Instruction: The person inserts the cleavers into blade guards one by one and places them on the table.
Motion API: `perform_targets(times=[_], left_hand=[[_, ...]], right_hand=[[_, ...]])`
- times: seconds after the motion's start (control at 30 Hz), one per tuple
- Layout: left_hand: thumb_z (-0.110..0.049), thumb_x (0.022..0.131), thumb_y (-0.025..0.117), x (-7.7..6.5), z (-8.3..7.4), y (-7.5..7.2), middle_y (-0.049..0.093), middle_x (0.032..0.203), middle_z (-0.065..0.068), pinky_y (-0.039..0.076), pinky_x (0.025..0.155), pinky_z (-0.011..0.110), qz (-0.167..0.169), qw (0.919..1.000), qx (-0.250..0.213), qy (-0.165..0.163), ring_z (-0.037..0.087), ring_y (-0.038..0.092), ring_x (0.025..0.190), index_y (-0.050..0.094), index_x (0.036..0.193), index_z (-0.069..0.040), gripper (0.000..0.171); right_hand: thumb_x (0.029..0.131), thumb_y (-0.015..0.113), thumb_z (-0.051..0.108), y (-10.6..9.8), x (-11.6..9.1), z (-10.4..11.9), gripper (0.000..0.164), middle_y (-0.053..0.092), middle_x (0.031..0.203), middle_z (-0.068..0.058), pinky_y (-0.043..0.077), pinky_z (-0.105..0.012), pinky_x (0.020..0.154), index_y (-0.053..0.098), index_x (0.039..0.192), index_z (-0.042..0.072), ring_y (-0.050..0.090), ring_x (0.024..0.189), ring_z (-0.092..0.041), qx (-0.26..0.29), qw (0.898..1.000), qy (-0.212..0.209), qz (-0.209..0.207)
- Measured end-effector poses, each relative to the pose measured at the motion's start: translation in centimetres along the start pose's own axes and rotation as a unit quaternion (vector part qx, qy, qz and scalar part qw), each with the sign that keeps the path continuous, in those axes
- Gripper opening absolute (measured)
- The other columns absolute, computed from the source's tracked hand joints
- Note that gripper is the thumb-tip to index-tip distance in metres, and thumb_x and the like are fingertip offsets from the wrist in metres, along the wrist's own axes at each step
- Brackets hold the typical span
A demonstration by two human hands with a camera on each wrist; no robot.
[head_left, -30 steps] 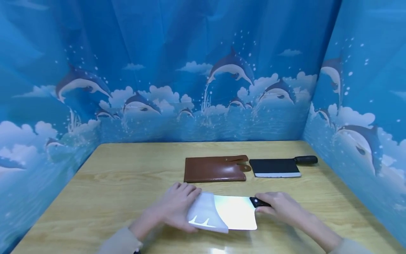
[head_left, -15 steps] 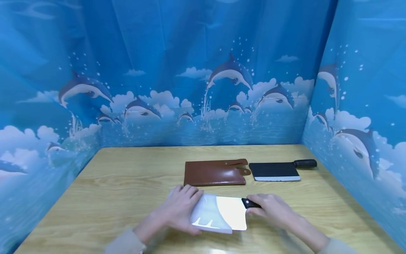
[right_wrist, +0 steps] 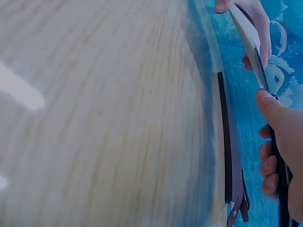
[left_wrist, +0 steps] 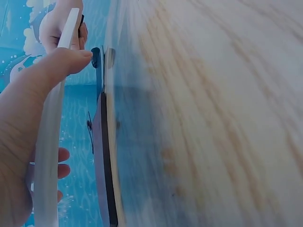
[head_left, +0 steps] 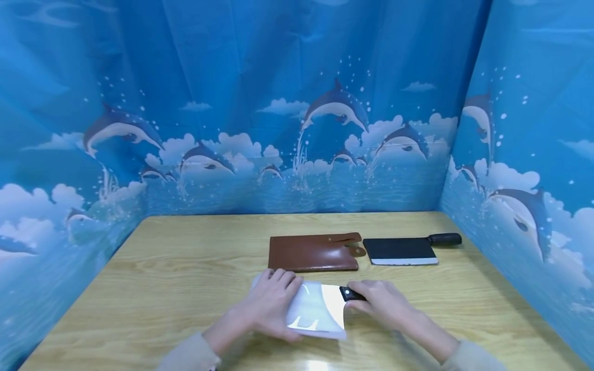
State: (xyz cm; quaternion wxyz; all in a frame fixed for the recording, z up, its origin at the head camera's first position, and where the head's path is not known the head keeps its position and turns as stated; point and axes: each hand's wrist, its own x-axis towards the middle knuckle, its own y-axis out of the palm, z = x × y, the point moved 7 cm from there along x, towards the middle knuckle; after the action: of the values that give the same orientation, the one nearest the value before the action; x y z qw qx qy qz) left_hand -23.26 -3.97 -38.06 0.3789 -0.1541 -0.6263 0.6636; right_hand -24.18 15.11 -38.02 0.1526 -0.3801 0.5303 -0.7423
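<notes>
My left hand grips a translucent white knife sheath across its closed left part, thumb on the near edge and fingers over the far one. A cleaver's shiny blade sits mostly inside, with only a narrow strip showing at the right. Around the black cleaver handle curl the fingers of my right hand. In the left wrist view, the sheath is seen edge-on and held above the tabletop. The right wrist view shows the thumb laid along the handle near the blade.
Behind the hands a brown leather sheath lies flat on the wooden table. To its right rests a second cleaver with a dark blade and black handle. A blue dolphin-print curtain encloses the back and sides.
My right hand has moved left, sliding the cleaver deeper into the white sheath, so less blade shows. The left hand and the sheath have shifted slightly right.
</notes>
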Motion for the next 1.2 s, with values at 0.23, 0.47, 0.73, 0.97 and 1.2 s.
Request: perform_targets(times=[0.23,0.47,0.73,0.97,1.2], left_hand=[[-0.077,0.054,0.060,-0.1,-0.2,0.4,0.051,0.115,0.005,0.039,0.085,0.040,0.014,0.9998,0.011,-0.005,0.019,0.046,0.102,0.045,0.130,-0.008,0.104],[-0.081,0.054,0.058,0.3,-0.3,0.4,0.050,0.119,0.008,0.039,0.088,0.043,0.006,0.9997,0.025,-0.003,0.022,0.046,0.105,0.042,0.132,-0.005,0.110],[-0.084,0.054,0.055,0.6,-0.1,-0.2,0.050,0.120,0.008,0.039,0.089,0.045,-0.013,0.9997,0.022,0.005,0.023,0.047,0.106,0.039,0.137,-0.006,0.115],[-0.082,0.060,0.054,0.6,0.4,0.1,0.047,0.125,0.008,0.037,0.093,0.049,0.013,0.9998,0.003,0.012,0.024,0.045,0.111,0.036,0.140,-0.007,0.112],[-0.078,0.061,0.056,1.4,0.1,0.0,0.047,0.125,0.008,0.037,0.089,0.042,0.018,0.9991,0.014,0.036,0.021,0.045,0.108,0.038,0.138,-0.006,0.107]], right_hand=[[0.081,0.066,0.039,0.5,0.1,-0.3,0.039,0.066,0.080,-0.002,0.042,-0.019,0.049,0.067,0.102,0.005,0.056,0.063,-0.005,-0.001,1.000,-0.005,-0.007],[0.078,0.069,0.041,0.0,0.2,-1.0,0.042,0.069,0.085,-0.004,0.048,-0.023,0.054,0.069,0.101,0.006,0.064,0.068,-0.013,-0.020,1.000,0.004,-0.018],[0.077,0.070,0.039,-0.7,0.4,-1.6,0.039,0.069,0.083,-0.004,0.043,-0.019,0.048,0.069,0.099,0.007,0.060,0.064,-0.008,-0.019,1.000,0.007,-0.016],[0.077,0.070,0.040,-1.1,-0.4,-3.1,0.040,0.070,0.089,-0.003,0.045,-0.022,0.053,0.069,0.101,0.009,0.062,0.070,-0.010,-0.019,1.000,0.015,0.007],[0.077,0.072,0.038,-1.7,-1.3,-4.7,0.039,0.070,0.089,-0.003,0.051,-0.028,0.060,0.070,0.100,0.006,0.064,0.075,-0.012,-0.006,1.000,0.014,0.018]])
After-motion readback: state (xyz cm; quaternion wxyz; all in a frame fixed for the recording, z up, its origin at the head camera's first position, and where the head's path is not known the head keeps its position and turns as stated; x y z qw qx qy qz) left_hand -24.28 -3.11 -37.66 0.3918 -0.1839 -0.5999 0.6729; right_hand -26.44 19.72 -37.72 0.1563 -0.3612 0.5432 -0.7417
